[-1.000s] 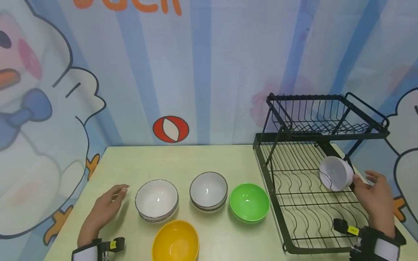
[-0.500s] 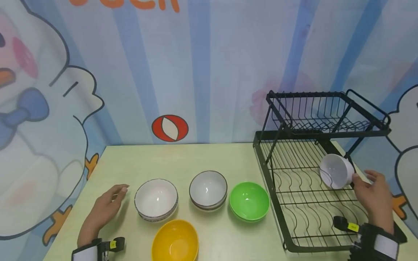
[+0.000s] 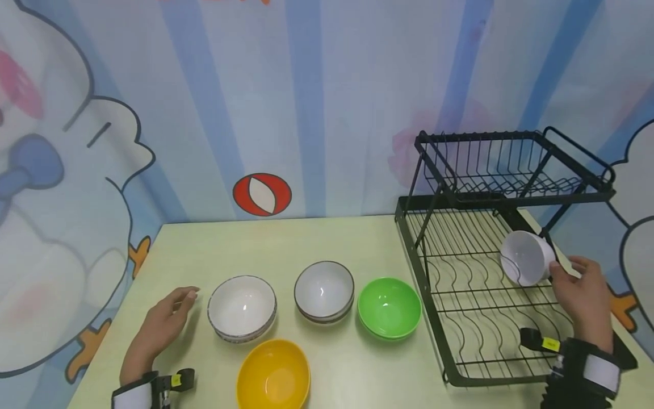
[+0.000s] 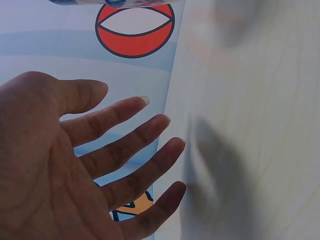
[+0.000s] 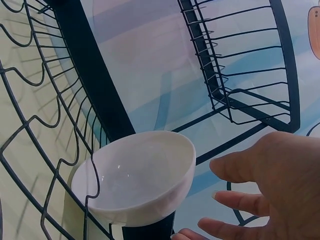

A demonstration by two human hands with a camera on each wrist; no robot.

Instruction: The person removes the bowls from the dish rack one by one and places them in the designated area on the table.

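Observation:
A small white bowl [image 3: 526, 258] leans on its side in the lower level of the black dish rack [image 3: 421, 284], its mouth turned left. In the right wrist view the white bowl [image 5: 140, 175] rests against the wires, and my right hand [image 5: 250, 190] stands just beside it with fingers spread and a gap between. From the head view, the thumb of my right hand [image 3: 585, 292] overlaps the bowl's outer edge. My left hand [image 3: 166, 321] hovers over the table's left side with relaxed fingers, left of a stack of patterned white bowls [image 3: 242, 307], holding nothing.
Stacked grey-white bowls [image 3: 324, 289] and green bowls [image 3: 389, 308] stand mid-table, left of the rack. A yellow bowl [image 3: 273, 375] sits at the front. The rack's upper shelf [image 3: 516, 199] overhangs its rear part. A printed cloth [image 3: 347, 113] hangs behind.
The head view has tilted slightly downward, so the table and rack appear higher in it. Neither the hands nor the bowl clearly move otherwise.

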